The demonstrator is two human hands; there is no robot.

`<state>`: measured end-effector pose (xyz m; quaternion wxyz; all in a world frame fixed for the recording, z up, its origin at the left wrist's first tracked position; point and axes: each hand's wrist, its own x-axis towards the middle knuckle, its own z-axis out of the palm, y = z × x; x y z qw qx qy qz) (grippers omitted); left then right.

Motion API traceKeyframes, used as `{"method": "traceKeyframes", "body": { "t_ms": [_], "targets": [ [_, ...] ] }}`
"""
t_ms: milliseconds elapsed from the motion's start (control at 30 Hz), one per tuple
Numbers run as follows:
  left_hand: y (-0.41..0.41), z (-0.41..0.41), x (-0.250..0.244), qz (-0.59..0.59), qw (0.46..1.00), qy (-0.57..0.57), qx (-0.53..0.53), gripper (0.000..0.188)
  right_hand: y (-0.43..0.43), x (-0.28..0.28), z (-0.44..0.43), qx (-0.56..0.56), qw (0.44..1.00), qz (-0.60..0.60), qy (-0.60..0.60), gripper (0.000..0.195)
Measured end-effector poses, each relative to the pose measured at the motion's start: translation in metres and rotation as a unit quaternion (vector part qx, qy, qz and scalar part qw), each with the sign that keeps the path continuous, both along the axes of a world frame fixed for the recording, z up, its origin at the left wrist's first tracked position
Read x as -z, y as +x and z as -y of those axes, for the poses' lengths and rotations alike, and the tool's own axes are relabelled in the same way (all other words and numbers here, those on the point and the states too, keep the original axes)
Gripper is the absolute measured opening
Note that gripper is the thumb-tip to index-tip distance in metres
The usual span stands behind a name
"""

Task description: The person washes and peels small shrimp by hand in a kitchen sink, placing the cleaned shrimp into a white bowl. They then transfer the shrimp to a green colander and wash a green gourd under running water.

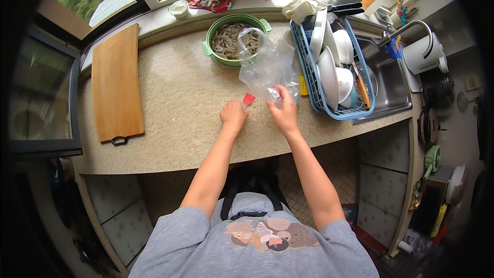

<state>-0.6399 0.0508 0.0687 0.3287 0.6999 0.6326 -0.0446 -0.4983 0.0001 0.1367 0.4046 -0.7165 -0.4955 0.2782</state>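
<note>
My left hand (233, 116) is closed around the handle of a basting brush with red bristles (249, 99), just over the countertop. To its right, my right hand (283, 112) grips the near end of a crumpled clear plastic bag (266, 71). The bag stretches away from me and its far part overlaps the right rim of a green two-handled pot (210, 34). Raw shrimp (231, 40) fill the pot, partly covered by the bag.
A wooden cutting board (117, 85) lies at the left. On the right, a blue dish rack (308, 85) holds bowls, plates and knives beside a steel sink (391, 85). A red packet (212, 3) and a small white bowl (178, 9) stand on the windowsill ledge.
</note>
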Motion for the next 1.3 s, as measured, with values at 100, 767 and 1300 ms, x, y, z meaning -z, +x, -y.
{"method": "traceKeyframes", "body": {
  "t_ms": [100,767,1300],
  "targets": [
    [-0.034,0.008,-0.019,0.004,0.999,-0.037,-0.029,0.027,-0.017,-0.018,0.002,-0.099,0.99,0.1,-0.01,0.054],
    [0.07,0.035,-0.18,0.473,0.822,0.317,0.014,0.017,0.136,-0.148,0.088,0.128,0.977,-0.043,0.167,0.006],
    [0.019,0.055,-0.136,0.537,0.834,0.12,0.035,0.018,0.2,-0.126,0.078,-0.044,0.938,0.34,0.039,0.02]
  ]
}}
